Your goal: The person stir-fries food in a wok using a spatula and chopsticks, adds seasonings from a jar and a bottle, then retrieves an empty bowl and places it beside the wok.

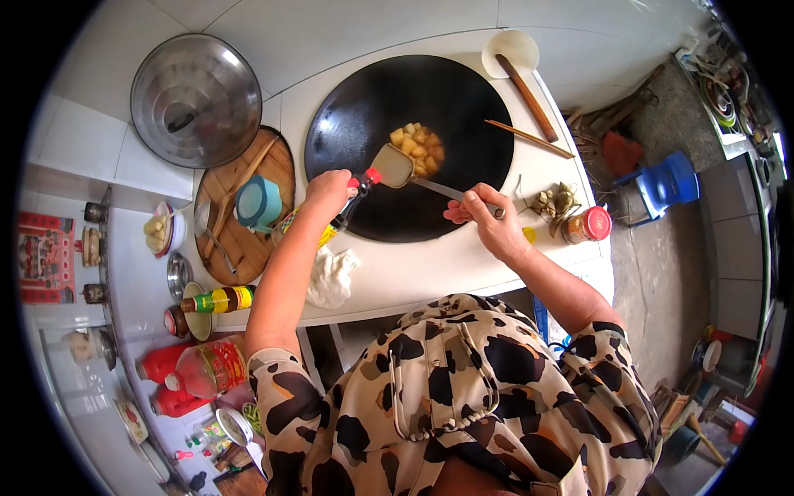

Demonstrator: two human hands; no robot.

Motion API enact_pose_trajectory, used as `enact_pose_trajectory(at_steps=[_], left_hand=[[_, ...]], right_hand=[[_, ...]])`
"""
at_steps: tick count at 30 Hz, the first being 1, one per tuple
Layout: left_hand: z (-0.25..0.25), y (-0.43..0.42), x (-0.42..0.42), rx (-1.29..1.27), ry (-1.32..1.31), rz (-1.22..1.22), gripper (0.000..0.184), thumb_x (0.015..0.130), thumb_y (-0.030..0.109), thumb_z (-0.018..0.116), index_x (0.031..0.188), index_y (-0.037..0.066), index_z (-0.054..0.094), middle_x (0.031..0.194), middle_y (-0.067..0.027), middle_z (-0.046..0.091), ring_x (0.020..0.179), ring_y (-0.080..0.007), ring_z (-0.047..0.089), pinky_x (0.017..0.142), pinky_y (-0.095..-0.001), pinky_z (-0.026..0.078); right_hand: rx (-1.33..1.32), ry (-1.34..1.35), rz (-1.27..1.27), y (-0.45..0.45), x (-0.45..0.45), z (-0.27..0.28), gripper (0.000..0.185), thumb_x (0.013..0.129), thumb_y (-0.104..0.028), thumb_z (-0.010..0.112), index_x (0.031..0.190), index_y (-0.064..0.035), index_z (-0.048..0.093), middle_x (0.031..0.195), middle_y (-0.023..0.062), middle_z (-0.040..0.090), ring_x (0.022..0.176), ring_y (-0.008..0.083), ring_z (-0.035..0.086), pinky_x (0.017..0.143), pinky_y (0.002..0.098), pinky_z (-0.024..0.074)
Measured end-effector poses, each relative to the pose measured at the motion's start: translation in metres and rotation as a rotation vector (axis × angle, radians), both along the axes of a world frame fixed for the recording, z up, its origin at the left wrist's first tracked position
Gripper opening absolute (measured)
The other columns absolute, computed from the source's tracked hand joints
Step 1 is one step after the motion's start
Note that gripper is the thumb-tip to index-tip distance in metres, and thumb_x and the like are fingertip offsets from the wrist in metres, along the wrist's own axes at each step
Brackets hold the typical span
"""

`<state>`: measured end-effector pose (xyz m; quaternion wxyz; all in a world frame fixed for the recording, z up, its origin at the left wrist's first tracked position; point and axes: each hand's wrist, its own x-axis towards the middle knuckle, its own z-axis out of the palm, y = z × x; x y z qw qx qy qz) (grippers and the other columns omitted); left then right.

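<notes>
My left hand (331, 194) is closed around a dark sauce bottle (361, 197) with a red cap and a yellow label. The bottle leans over the near left rim of a black wok (351, 124), its red top close to the blade of a metal wok spatula (394, 165). The handle of that spatula is gripped in my right hand (490, 217), above the wok's right near side. Cubed, browned chunks of food, perhaps potato (420, 147), lie in the wok, touching or just beyond the blade. My left fingers partly cover the bottle.
Left of the wok are a big metal lid (196, 99) and a wooden board (281, 165) with a turquoise container (258, 202). A white cloth (332, 279) lies at the front. Chopsticks (529, 138) cross the right rim, near a red-lidded jar (589, 225). A blue stool (668, 178) stands beyond.
</notes>
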<state>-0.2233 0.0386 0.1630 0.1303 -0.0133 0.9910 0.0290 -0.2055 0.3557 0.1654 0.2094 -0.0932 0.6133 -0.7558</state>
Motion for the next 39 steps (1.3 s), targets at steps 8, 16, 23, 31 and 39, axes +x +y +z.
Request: enact_pose_trajectory(at_steps=[8, 16, 23, 31, 39], left_hand=[[-0.0024, -0.0011, -0.0022, 0.019, -0.02, 0.003, 0.025, 0.083, 0.026, 0.067, 0.089, 0.003, 0.061, 0.091, -0.0193, 0.065, 0.091, -0.0393, 0.061, 0.079, -0.0479, 0.047], [0.0003, 0.0016, -0.0015, 0.02, -0.034, 0.026, 0.025, 0.083, 0.026, 0.067, 0.089, 0.003, 0.061, 0.091, -0.0196, 0.065, 0.091, -0.0392, 0.061, 0.078, -0.048, 0.047], [-0.0006, 0.0001, -0.0005, 0.021, -0.029, 0.018, 0.024, 0.083, 0.025, 0.068, 0.089, 0.003, 0.061, 0.091, -0.0193, 0.065, 0.091, -0.0391, 0.061, 0.078, -0.0477, 0.047], [-0.0046, -0.0033, -0.0014, 0.017, -0.04, 0.03, 0.025, 0.082, 0.026, 0.068, 0.089, 0.003, 0.061, 0.091, -0.0189, 0.064, 0.091, -0.0387, 0.061, 0.078, -0.0475, 0.047], [-0.0024, -0.0026, -0.0001, 0.018, -0.035, 0.024, 0.024, 0.082, 0.026, 0.067, 0.089, 0.003, 0.062, 0.09, -0.0193, 0.065, 0.091, -0.0391, 0.061, 0.078, -0.0477, 0.047]], right_hand=[[0.012, 0.013, 0.005, 0.0017, -0.0001, 0.0006, 0.03, 0.1, -0.025, 0.048, 0.09, 0.0021, 0.054, 0.088, 0.0109, 0.064, 0.086, 0.0189, 0.067, 0.077, 0.0291, 0.0525], [0.019, 0.018, 0.013, 0.0019, -0.0011, 0.0006, 0.029, 0.1, -0.025, 0.047, 0.089, 0.0017, 0.054, 0.088, 0.0112, 0.064, 0.087, 0.0193, 0.067, 0.077, 0.0293, 0.0527], [0.035, 0.015, 0.017, 0.0015, -0.0016, 0.0025, 0.029, 0.1, -0.024, 0.047, 0.088, 0.0019, 0.054, 0.088, 0.0114, 0.063, 0.087, 0.0194, 0.067, 0.077, 0.0293, 0.0528], [0.046, 0.017, 0.019, 0.0007, -0.0008, 0.0032, 0.03, 0.1, -0.025, 0.048, 0.087, 0.0019, 0.054, 0.087, 0.0108, 0.063, 0.087, 0.019, 0.067, 0.078, 0.0289, 0.0526], [0.033, 0.013, 0.024, 0.0005, -0.0014, -0.0002, 0.03, 0.1, -0.025, 0.048, 0.087, 0.002, 0.054, 0.087, 0.0104, 0.063, 0.087, 0.0187, 0.067, 0.078, 0.0286, 0.0525]])
